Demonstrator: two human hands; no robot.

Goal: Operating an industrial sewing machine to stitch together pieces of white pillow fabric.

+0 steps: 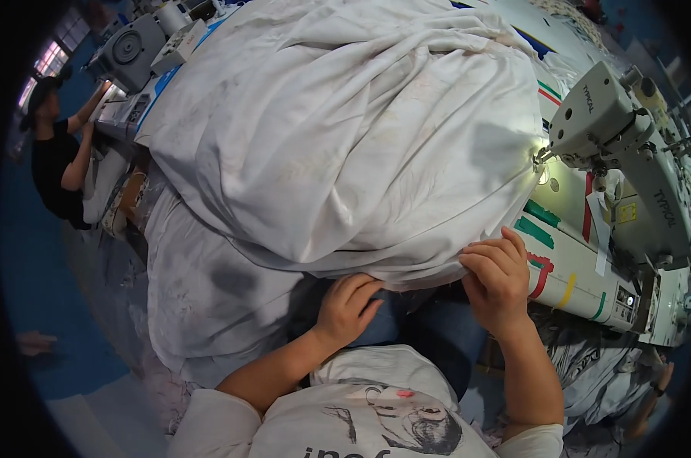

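Observation:
A large heap of white fabric [315, 137] spreads over the table in front of me, its near edge hanging toward my lap. My left hand [347, 309] is closed on that near edge, fingers curled over it. Further right, my right hand [498, 278] pinches the same edge between thumb and bent fingers. Between the hands the hem runs in a shallow curve. Up and to the right, the fabric's right edge reaches the lit needle area of a sewing machine [597, 114]. Folds of cloth hide part of the fingertips.
Coloured tape strips [540, 221] mark the machine bed at right, beside a hanging white paper strip [599, 229]. More cloth [601, 374] is piled below it. At far left a person in black [59, 153] works at another machine [132, 49]. Another person's arm [654, 397] shows at lower right.

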